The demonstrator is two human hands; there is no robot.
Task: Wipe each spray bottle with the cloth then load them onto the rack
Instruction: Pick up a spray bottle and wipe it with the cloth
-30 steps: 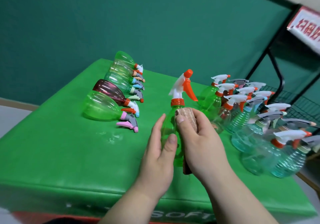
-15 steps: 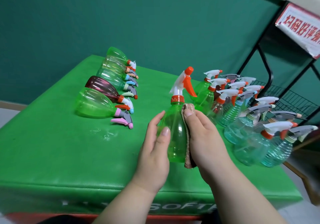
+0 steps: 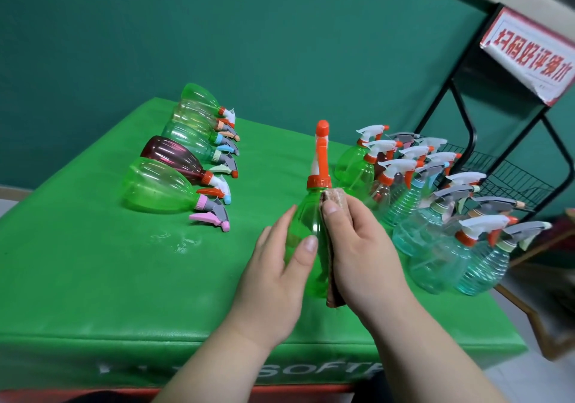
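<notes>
The left hand (image 3: 277,265) curls its fingers round the green bottle (image 3: 306,225); the right hand (image 3: 364,247) clamps the cloth (image 3: 334,196) against it, hiding the bottle's right side.

The upright green bottle (image 3: 306,247) is clear, glossy plastic with smooth, faintly fluted walls. Its trigger head (image 3: 322,157) is opaque plastic with a duller sheen. Against the bottle's right side lies the cloth (image 3: 334,199), coarse, matt and woven-looking. Under the bottle, the green pad (image 3: 93,278) looks like padded vinyl, finely grained and softly shiny. To its left, the lying bottles (image 3: 158,188) are shiny see-through plastic, as is the dark red bottle (image 3: 174,157). To its right, the standing bottles (image 3: 435,265) are glossy, some with ridged walls. Farther right, the rack (image 3: 510,175) is black-painted metal tube and wire, and its sign (image 3: 529,57) looks like shiny laminated paper.
</notes>
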